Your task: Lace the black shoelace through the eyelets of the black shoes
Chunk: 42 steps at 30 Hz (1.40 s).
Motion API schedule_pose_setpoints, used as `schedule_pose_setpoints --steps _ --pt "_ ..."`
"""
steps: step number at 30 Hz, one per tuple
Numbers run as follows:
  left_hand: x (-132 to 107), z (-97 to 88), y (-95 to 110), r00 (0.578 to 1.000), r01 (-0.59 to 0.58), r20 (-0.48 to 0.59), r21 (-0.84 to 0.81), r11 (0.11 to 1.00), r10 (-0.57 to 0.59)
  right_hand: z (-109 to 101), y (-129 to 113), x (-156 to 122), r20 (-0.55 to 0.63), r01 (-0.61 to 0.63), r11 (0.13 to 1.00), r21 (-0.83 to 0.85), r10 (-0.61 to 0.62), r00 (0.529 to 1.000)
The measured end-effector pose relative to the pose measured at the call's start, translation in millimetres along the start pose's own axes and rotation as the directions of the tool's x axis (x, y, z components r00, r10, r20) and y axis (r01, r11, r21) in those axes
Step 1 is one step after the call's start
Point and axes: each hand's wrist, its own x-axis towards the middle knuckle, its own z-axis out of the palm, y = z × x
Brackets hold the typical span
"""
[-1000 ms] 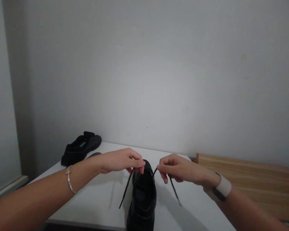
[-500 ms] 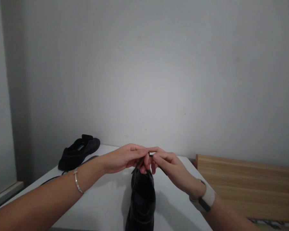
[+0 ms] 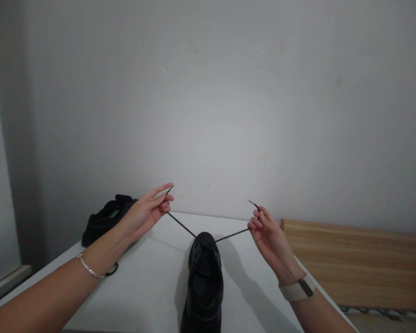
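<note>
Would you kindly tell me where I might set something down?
Bare tabletop lies between the left forearm and the near shoe, and between that shoe and the right forearm. Far left is crowded by another shoe and the left hand.

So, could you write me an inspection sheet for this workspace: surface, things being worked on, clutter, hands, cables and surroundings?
Surface: white table, shadows across it.
Job's things: black shoe in the middle; its dark lace stretches out to both sides.
Clutter: second shoe at far left, partly hidden by the left arm.
Hands: left hand and right hand each pinch one side of the lace, tips poking out.
Cables: none identifiable; a dark loop beside the left wrist is unclear.
Surroundings: grey wall behind, wooden panel at right.
</note>
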Motion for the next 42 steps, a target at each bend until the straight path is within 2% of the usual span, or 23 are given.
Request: schedule_pose_setpoints --steps 3,6,8,10,12,14,17,20,24,27,31,34,35,37,40,42 --pt "0 -28.5 -9 0.995 0.012 -0.103 -0.005 1.0 -0.012 -24 0 0 -0.027 -0.005 1.0 -0.03 0.004 1.0" --pt "-3 -54.1 -18 0.985 0.026 -0.17 0.039 0.999 -0.019 -46 1 -2 -0.08 -0.017 0.989 -0.148 0.005 0.997" --pt "-8 -64.6 -24 0.984 0.044 -0.178 0.12 0.992 -0.022 -56 3 -6 -0.104 -0.036 0.964 -0.262 0.009 0.995" --pt "-14 -67.4 -30 0.988 0.078 -0.154 0.3 0.951 -0.032 -60 8 -12 -0.097 -0.057 0.917 -0.396 0.021 0.995" --pt "-22 -62.4 -37 0.995 0.085 -0.084 0.558 0.826 -0.046 -57 15 -19 -0.058 -0.084 0.834 -0.545 0.063 0.996" --pt "-29 -51.7 -44 0.997 0.022 0.032 0.755 0.655 -0.071 -50 25 -27 0.004 -0.089 0.713 -0.696 0.128 0.992" --pt "-40 -30.5 -55 0.973 -0.078 0.173 0.867 0.491 -0.152 -38 37 -36 0.13 0.016 0.537 -0.843 0.175 0.976" --pt "-47 -9.8 -65 0.948 -0.174 0.251 0.924 0.34 -0.197 -30 46 -40 0.226 0.148 0.404 -0.903 0.153 0.962" --pt "-50 6.8 -73 0.907 -0.357 0.377 0.925 0.13 -0.188 -26 51 -40 0.255 0.209 0.268 -0.94 0.151 0.955" --pt "-48 11.6 -76 0.882 -0.435 0.431 0.9 0.02 -0.19 -23 54 -39 0.274 0.238 0.208 -0.949 0.166 0.947" --pt "-45 15.8 -75 0.851 -0.51 0.488 0.857 -0.081 -0.196 -19 58 -37 0.349 0.32 0.182 -0.93 0.165 0.922" --pt "-45 17.2 -74 0.863 -0.505 0.494 0.849 -0.156 -0.102 -18 59 -36 0.429 0.42 0.1 -0.902 0.093 0.899" --pt "-45 17.0 -74 0.871 -0.491 0.483 0.855 -0.169 -0.086 -17 59 -36 0.444 0.438 0.078 -0.896 0.083 0.892" --pt "-44 16.1 -75 0.883 -0.469 0.456 0.872 -0.14 -0.115 -17 58 -37 0.444 0.439 0.067 -0.896 0.099 0.891" --pt "-43 16.6 -77 0.883 -0.438 0.423 0.898 -0.03 -0.204 -17 57 -39 0.404 0.391 0.114 -0.913 0.135 0.905" --pt "-44 20.0 -77 0.897 -0.388 0.383 0.921 0.022 -0.219 -16 57 -41 0.374 0.354 0.154 -0.923 0.138 0.917"
